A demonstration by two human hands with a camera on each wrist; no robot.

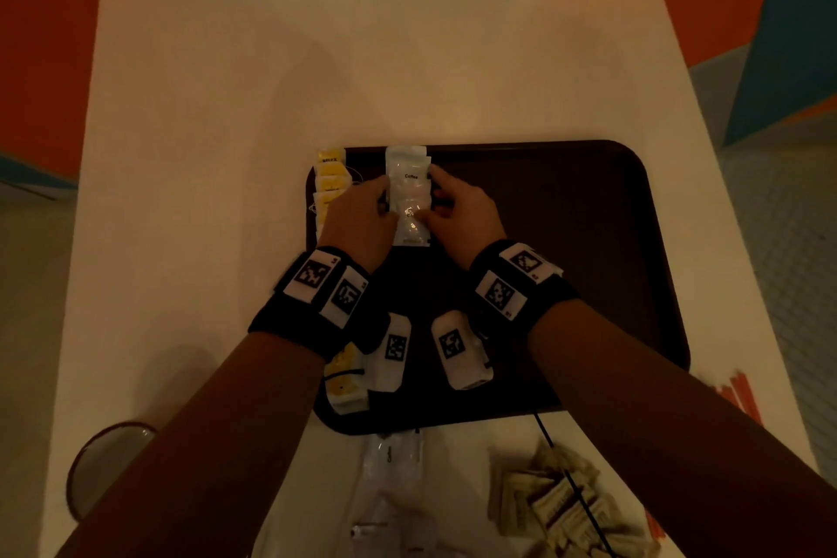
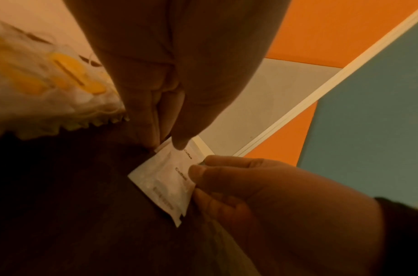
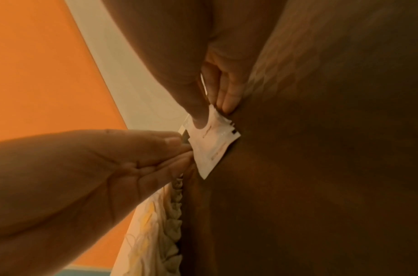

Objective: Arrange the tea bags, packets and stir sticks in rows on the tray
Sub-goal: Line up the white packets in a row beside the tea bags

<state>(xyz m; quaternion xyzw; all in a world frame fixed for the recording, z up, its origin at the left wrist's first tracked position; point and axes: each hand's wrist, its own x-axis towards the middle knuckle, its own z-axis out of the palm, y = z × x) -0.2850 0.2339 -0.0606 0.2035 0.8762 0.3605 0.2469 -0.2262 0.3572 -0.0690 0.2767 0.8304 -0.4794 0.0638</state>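
A dark brown tray (image 1: 566,240) lies on a white table. Yellow tea bags (image 1: 330,177) overlap in a column along its left edge. Beside them, white coffee packets (image 1: 407,177) overlap in a second column. My left hand (image 1: 382,204) presses straight fingers against the packets' left side, its thumb tip on top (image 2: 179,145). My right hand (image 1: 437,199) pinches their right edge between thumb and fingers (image 3: 198,119). The wrist views show the packets (image 2: 163,186) (image 3: 212,145) flat on the tray and the tea bags (image 2: 61,74) (image 3: 156,224) beside them.
More yellow tea bags (image 1: 344,385) lie at the tray's near left corner. On the table in front sit clear packets (image 1: 394,467) and a heap of beige packets (image 1: 566,507). Orange stir sticks (image 1: 743,394) lie at the right edge. A round dish (image 1: 108,462) stands near left.
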